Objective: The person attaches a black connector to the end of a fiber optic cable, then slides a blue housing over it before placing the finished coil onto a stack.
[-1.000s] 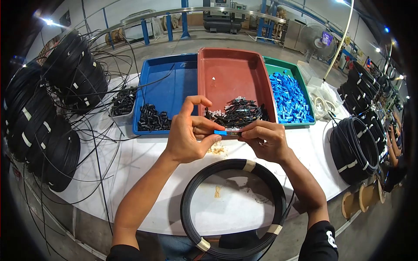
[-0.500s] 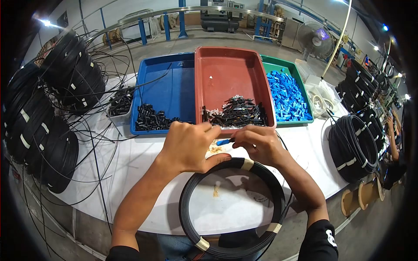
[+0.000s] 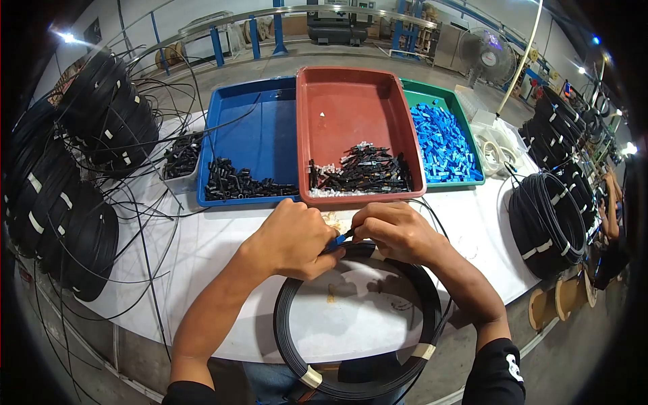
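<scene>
Between my hands is a small blue connector (image 3: 335, 241) with a black end. My left hand (image 3: 297, 237) is closed, its thumb and fingers pinching the blue part. My right hand (image 3: 397, 231) is also closed, gripping the black end; its fingertips partly hide where connector and cable meet. Just below both hands lies a coil of black cable (image 3: 283, 327), bound with pale tape and reaching over the table's near edge. A loose length of cable runs beside my right forearm.
Behind my hands stand a blue tray (image 3: 251, 135) of black sleeves, a red tray (image 3: 351, 101) of black and white parts, and a green tray (image 3: 466, 115) of blue pieces. Cable coils (image 3: 81, 236) pile up at left; more coils (image 3: 545, 223) stand at right. A co-worker's arm (image 3: 612, 209) shows far right.
My left hand has closed in and now pinches the blue connector, which stood out from my right fingers before. Both hands have come slightly lower and closer together. The view has shifted a little.
</scene>
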Demonstrator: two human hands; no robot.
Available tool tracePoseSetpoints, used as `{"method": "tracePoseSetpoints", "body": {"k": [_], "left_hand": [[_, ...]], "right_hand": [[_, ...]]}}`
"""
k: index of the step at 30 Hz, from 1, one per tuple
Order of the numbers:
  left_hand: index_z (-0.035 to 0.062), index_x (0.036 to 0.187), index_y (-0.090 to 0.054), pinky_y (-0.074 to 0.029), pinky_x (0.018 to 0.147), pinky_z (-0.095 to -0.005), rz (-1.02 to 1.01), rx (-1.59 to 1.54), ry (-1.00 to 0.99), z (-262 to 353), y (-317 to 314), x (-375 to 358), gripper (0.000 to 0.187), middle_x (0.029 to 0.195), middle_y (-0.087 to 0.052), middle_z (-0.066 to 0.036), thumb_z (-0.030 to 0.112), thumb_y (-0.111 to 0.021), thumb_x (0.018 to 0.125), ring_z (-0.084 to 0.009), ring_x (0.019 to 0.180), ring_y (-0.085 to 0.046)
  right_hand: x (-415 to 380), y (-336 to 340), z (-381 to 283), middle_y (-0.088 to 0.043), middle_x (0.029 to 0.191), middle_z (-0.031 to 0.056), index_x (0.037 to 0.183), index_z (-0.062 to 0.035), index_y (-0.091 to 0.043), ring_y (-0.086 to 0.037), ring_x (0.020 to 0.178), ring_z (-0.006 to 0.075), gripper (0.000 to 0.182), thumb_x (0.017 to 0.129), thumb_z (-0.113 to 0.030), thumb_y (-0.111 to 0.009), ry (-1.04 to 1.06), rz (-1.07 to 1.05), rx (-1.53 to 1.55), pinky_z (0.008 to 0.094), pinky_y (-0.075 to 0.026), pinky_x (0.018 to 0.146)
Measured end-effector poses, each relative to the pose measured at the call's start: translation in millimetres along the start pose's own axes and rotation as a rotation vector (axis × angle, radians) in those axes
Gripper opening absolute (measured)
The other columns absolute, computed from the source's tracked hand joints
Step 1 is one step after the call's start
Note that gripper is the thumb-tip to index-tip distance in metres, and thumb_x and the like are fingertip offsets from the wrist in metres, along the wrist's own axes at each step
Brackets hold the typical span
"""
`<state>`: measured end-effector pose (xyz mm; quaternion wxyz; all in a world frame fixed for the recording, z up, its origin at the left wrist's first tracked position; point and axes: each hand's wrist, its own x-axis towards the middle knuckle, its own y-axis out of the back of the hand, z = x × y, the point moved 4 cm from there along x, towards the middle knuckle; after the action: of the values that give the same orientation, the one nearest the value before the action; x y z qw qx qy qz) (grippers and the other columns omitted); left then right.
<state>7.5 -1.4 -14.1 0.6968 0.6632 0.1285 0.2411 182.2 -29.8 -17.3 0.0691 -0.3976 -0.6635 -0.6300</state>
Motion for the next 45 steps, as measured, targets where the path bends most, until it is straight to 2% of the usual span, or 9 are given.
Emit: {"method": "tracePoseSetpoints", "body": {"k": [15,18,20,28,34,39,42,43,45], "left_hand": [[0.0005,0.058,-0.063,-0.051,0.059,-0.0470,-0.031,-0.333,-0.197,6,-14,3,0.038,0.055,-0.059,-0.020,0.026,-0.061,0.086,-0.0392,0.055,-0.061],[0.0016,0.062,-0.064,-0.050,0.057,-0.0478,0.092,-0.183,-0.130,-3,-10,5,0.036,0.055,-0.059,-0.019,0.028,-0.061,0.085,-0.0384,0.055,-0.061],[0.0032,0.070,-0.066,-0.049,0.056,-0.0479,0.047,-0.124,-0.151,-9,-10,1,0.033,0.056,-0.060,-0.018,0.031,-0.059,0.087,-0.0378,0.055,-0.061],[0.0054,0.072,-0.063,-0.047,0.066,-0.0518,0.048,-0.079,0.110,-32,-29,-43,0.039,0.073,-0.065,-0.019,0.038,-0.053,0.092,-0.0422,0.072,-0.061],[0.0012,0.081,-0.062,-0.047,0.079,-0.0497,0.000,-0.184,0.302,-30,-44,-92,0.042,0.086,-0.065,-0.022,0.037,-0.049,0.097,-0.0416,0.090,-0.061],[0.0001,0.079,-0.060,-0.045,0.080,-0.0501,0.119,-0.136,0.316,-31,-50,-125,0.037,0.087,-0.060,-0.021,0.030,-0.049,0.098,-0.0418,0.088,-0.057],[0.0006,0.082,-0.065,-0.047,0.080,-0.0501,0.049,-0.151,0.310,-22,-45,-137,0.037,0.086,-0.062,-0.020,0.031,-0.051,0.097,-0.0409,0.086,-0.060],[0.0000,0.080,-0.064,-0.047,0.080,-0.0496,0.058,-0.137,0.292,-17,-45,-142,0.036,0.085,-0.060,-0.019,0.030,-0.052,0.097,-0.0395,0.085,-0.059],[0.0004,0.081,-0.064,-0.047,0.080,-0.0493,0.067,-0.102,0.309,-11,-44,-150,0.035,0.085,-0.061,-0.019,0.030,-0.053,0.096,-0.0387,0.085,-0.059]], "right_hand": [[5,4,-17,-0.065,0.087,0.0135,0.080,0.0000,-0.055,-0.065,0.069,0.0274,0.016,0.074,-0.004,-0.069,0.169,0.017,0.045,0.0382,-0.055,0.057],[6,4,0,-0.068,0.104,0.0113,0.105,-0.0006,-0.061,-0.069,0.084,0.0308,0.034,0.074,0.003,-0.074,-0.139,-0.072,0.220,0.0389,-0.057,0.072],[10,8,6,-0.060,0.130,0.0145,0.135,-0.0045,-0.048,-0.065,0.108,0.0323,0.074,0.070,-0.003,-0.084,-0.295,-0.200,0.328,0.0430,-0.053,0.093],[-45,22,-19,-0.046,0.144,0.0190,0.145,-0.0057,-0.037,-0.043,0.135,0.0373,0.089,0.073,-0.020,-0.086,-0.518,-0.217,-0.066,0.0444,-0.039,0.110],[-108,28,-116,-0.055,0.132,0.0183,0.127,-0.0048,-0.058,-0.053,0.123,0.0372,0.064,0.075,-0.031,-0.084,-0.509,-0.318,-0.125,0.0478,-0.042,0.103],[-120,-6,-212,-0.056,0.131,0.0145,0.149,-0.0129,-0.042,-0.054,0.123,0.0334,0.103,0.066,-0.063,-0.077,-0.377,-0.499,0.224,0.0462,-0.041,0.102],[-122,-23,-213,-0.057,0.121,0.0077,0.155,-0.0153,-0.033,-0.057,0.107,0.0229,0.119,0.055,-0.052,-0.084,-0.250,-0.637,-0.186,0.0381,-0.043,0.093],[-121,-24,-214,-0.059,0.104,0.0028,0.156,-0.0158,-0.034,-0.057,0.091,0.0180,0.103,0.066,-0.037,-0.080,-0.158,-0.517,-0.285,0.0336,-0.045,0.081],[-128,-32,-210,-0.058,0.095,0.0013,0.156,-0.0157,-0.035,-0.057,0.084,0.0167,0.094,0.072,-0.030,-0.075,-0.171,-0.492,-0.352,0.0322,-0.045,0.076]]}}
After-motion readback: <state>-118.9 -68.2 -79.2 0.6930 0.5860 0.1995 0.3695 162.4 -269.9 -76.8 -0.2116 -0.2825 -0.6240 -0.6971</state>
